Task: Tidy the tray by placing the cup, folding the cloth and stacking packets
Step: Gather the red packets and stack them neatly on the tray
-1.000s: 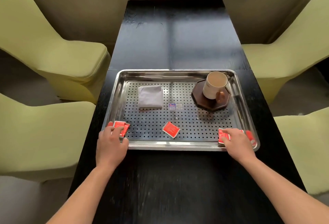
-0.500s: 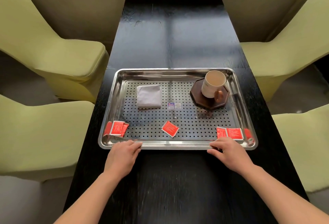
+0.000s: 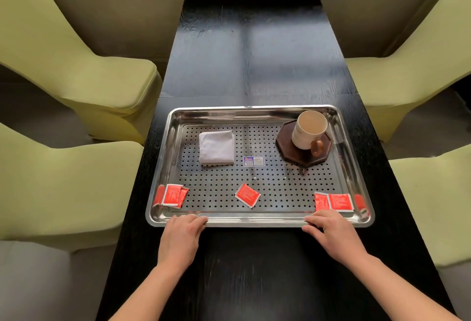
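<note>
left hand (image 3: 182, 234) relaxed, empty, fingertips on tray (image 3: 254, 221) near rim | right hand (image 3: 331, 231) same | left packets (image 3: 173, 194) just beyond left hand, right packets (image 3: 334, 202) beyond right, middle packet (image 3: 247, 195) between, tilted | stacking pending

The left hand (image 3: 179, 237) and right hand (image 3: 331, 235) have drawn back off the red square packets (image 3: 173, 195); their fingers (image 3: 197, 219) now rest on the shiny perforated steel tray's (image 3: 254, 223) near rim.
</note>
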Available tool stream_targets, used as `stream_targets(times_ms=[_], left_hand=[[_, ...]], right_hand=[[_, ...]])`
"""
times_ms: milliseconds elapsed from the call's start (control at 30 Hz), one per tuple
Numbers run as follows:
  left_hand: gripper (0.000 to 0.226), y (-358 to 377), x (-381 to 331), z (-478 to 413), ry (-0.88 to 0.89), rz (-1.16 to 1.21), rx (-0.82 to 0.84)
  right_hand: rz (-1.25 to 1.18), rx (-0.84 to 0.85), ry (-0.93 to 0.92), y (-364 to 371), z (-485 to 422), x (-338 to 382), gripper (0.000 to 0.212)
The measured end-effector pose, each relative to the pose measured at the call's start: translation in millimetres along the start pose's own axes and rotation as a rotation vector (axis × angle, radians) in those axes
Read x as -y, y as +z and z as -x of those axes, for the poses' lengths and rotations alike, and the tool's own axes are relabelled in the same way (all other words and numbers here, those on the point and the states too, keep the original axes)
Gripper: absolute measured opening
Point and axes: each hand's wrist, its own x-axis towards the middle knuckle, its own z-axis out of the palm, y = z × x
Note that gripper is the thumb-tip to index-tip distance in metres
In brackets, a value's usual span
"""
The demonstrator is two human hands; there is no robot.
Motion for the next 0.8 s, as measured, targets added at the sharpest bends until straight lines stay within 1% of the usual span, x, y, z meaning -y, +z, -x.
stream_targets(times_ms=[267, 433, 533, 633, 800], left_hand=[[0.022, -1, -7, 55, -0.004, 0.005, 0.032], [0.017, -3, -12, 92, -0.001, -0.005, 0.051], [0.021, 0, -12, 110, 0.001, -0.016, 0.046], [0.028, 1, -15, 119, 0.022, -0.031, 0.039], [0.024, -1, -15, 120, -0.025, -0.009, 0.056]], right_hand=[[-0.001, 0.013, 0.004, 7, 53, 5, 0.033], [0.022, 0.074, 0.012, 11, 86, 6, 0.033], [0.026, 0.075, 0.013, 13, 102, 6, 0.033], [0.035, 0.068, 0.023, 12, 109, 4, 0.034], [0.06, 0.11, 0.014, 10, 108, 7, 0.036]])
